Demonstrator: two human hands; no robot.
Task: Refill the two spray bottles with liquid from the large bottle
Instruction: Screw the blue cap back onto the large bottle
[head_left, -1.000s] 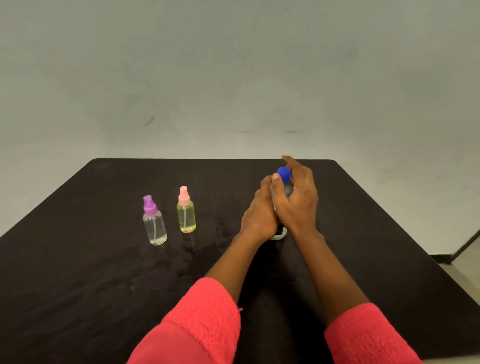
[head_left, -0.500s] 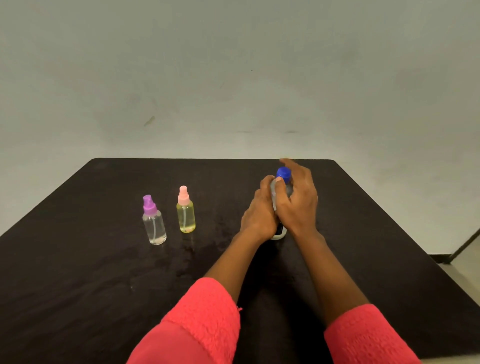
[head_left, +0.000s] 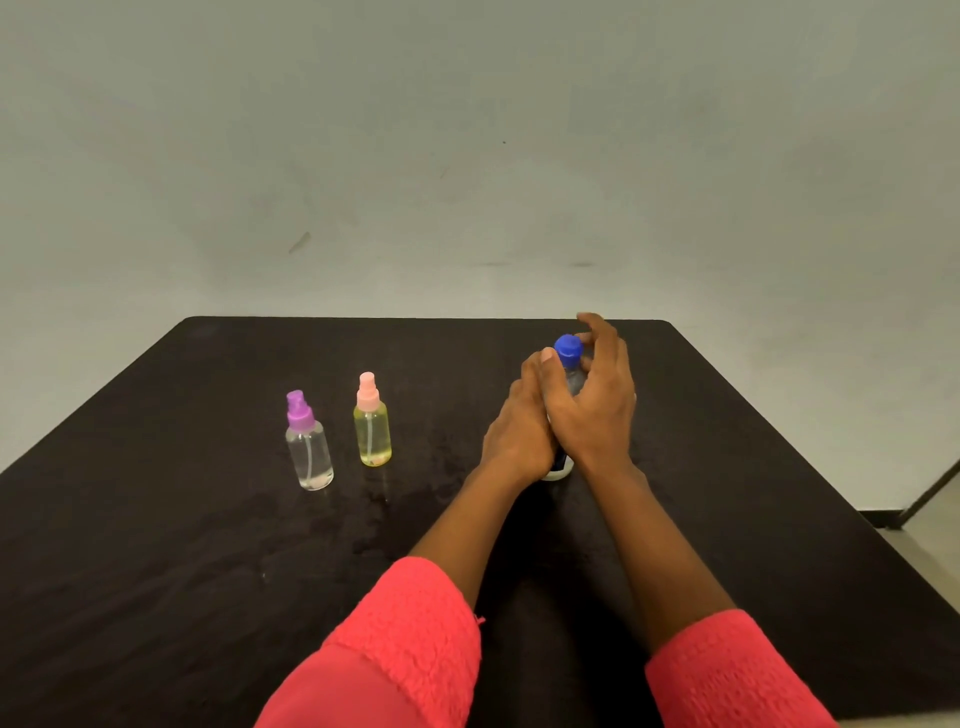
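Right hand (head_left: 592, 410) has rotated, pinching blue cap (head_left: 567, 349); left hand (head_left: 519, 431) grips large bottle (head_left: 558, 471).

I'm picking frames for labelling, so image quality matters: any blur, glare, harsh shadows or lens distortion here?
Head view: soft, even light, no glare or hard shadows; the wall is dimmer toward the top. Head view: wide-angle stretch splays the table sides. Head view: the right hand has its fingers at the blue cap slightly motion-blurred; the purple spray bottle and pink spray bottle look reasonably sharp.
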